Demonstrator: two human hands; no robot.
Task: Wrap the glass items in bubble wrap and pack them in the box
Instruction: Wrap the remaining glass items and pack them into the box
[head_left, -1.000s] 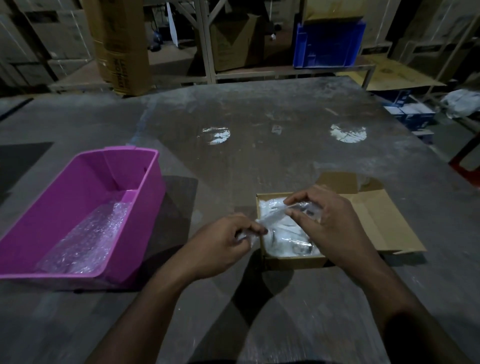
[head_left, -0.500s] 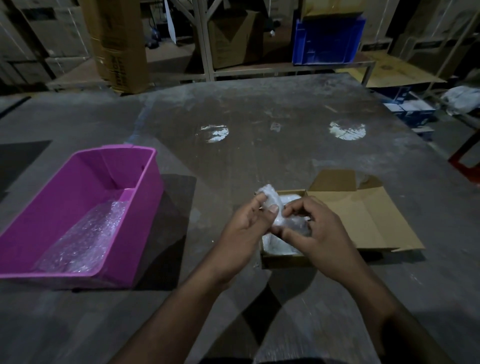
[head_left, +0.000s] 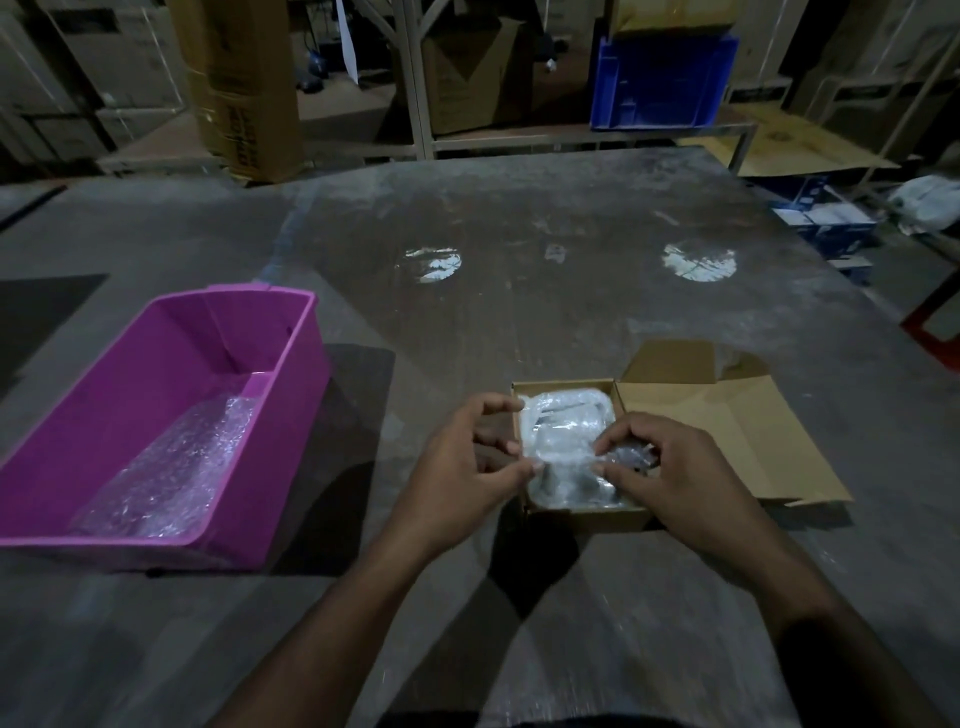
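Counter: pink bin w/ spare bubble wrap, nothing packed there. Cardboard box nearly full of wrapped glass bundles. Left hand and right hand both pinch the top wrap, tucking in. Prob last step; flap unclosed.

Matt brown cardboard box, glossy clear bubble wrap, shiny magenta tub, probably plastic.

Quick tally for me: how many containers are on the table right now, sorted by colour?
Pink plastic bin: 1, with bubble wrap lying in it
Brown cardboard box: 1, open, with wrapped items inside
Total: 2 containers on the table
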